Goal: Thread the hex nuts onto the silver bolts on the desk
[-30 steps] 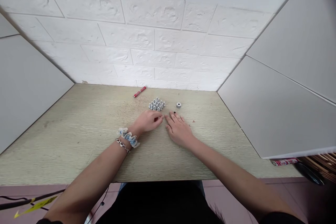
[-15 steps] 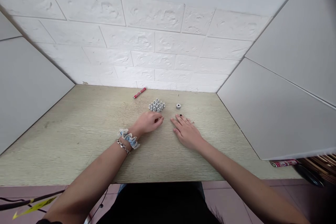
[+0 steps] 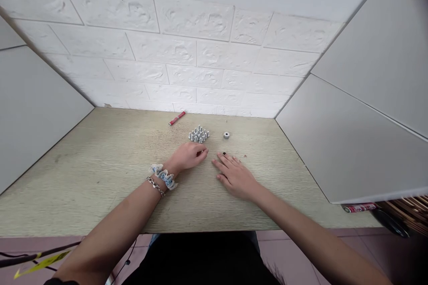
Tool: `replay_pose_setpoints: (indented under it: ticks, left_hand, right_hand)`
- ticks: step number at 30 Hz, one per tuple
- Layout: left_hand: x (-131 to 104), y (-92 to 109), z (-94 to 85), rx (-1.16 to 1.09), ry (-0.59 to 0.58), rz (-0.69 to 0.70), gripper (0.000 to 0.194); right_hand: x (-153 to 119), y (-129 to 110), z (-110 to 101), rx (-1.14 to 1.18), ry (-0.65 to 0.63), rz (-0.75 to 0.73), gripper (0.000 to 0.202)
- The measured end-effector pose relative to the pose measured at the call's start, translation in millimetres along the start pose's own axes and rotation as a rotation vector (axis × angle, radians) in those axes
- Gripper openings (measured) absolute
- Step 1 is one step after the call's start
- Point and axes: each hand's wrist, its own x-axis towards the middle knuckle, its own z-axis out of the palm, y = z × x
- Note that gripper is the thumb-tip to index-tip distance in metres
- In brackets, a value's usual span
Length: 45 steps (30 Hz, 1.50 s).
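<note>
Several silver bolts stand upright in a tight cluster on the pale wooden table. Just in front of them rests my left hand, its fingers curled together; whatever they might hold is hidden. My right hand lies palm down on the table with its fingers spread and nothing in it. Beyond its fingertips sits a small round metal piece with a dark centre hole, to the right of the bolts.
A red pen-like tube lies near the back wall. Grey panels border the table on both sides. At the right edge are another red tube and a dark object. Cables hang at lower left.
My right hand has slid a little toward me and to the left, away from the round metal piece. My left hand has stayed in place.
</note>
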Motion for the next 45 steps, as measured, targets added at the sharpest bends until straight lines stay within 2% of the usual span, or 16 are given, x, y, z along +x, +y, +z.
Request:
replay_pose_setpoints:
  ticks: [9,15,21,28,31,35,37,40,45]
  left_hand:
    - [0.1,1.3,0.8,0.013,0.007,0.015,0.033]
    - [0.3,0.6,0.9,0.013,0.009,0.02,0.033]
    - [-0.2,0.2,2.4,0.021,0.036,0.024,0.034]
    - [-0.4,2.4,0.7,0.006,0.044,0.034,0.033]
    - [-2.7,3.0,1.0,-0.045,0.148,0.006,0.032]
    - [-5.7,1.4,0.0,-0.116,0.415,-0.127,0.032]
    - [-5.6,-0.1,-1.8,-0.156,0.51,-0.191,0.031]
    - [-4.2,-2.2,-5.1,-0.24,0.58,-0.284,0.029]
    - [-2.5,-7.6,-5.9,-0.368,0.609,-0.435,0.027]
  right_hand:
    - [-27.9,-2.2,3.0,-0.034,0.004,-0.01,0.051]
    - [-45.1,7.2,3.1,-0.02,-0.004,0.08,0.051]
    - [-53.5,31.7,5.4,-0.071,0.044,0.189,0.051]
    - [-46.5,72.3,2.1,-0.115,0.107,0.334,0.053]
    - [-36.3,90.5,-2.2,-0.128,0.108,0.376,0.055]
    - [-17.0,113.2,-10.1,-0.129,0.103,0.425,0.057]
    - [-8.2,121.3,-13.5,-0.121,0.104,0.444,0.058]
    - [-0.1,127.9,-16.4,-0.088,0.12,0.443,0.06]
    - [1.2,130.8,-22.2,-0.022,0.129,0.425,0.064]
